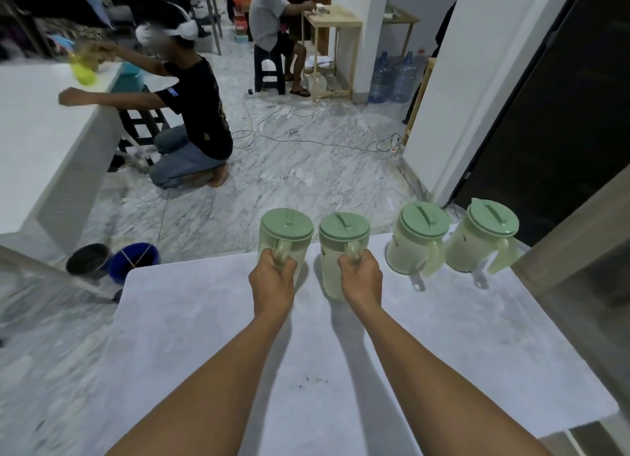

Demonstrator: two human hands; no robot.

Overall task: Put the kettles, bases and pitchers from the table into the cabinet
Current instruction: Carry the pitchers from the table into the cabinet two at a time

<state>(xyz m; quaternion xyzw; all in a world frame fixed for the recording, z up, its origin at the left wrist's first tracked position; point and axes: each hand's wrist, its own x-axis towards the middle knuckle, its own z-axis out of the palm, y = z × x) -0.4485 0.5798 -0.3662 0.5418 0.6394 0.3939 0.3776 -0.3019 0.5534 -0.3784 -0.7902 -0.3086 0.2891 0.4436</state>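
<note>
Gripping pitcher handles: left hand (pixel 272 278) leftmost pitcher (pixel 285 237), right hand (pixel 362 278) second pitcher (pixel 342 247).

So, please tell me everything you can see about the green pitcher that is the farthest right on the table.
The pale green translucent plastic pitcher farthest right stands upright at the far edge of the white table. It has a round darker green lid with a raised bar and a small pouring lip, and a curved handle facing the camera. It looks empty, though that is hard to judge. Neither hand touches it; a matching pitcher stands close on its left, perhaps touching.
</note>
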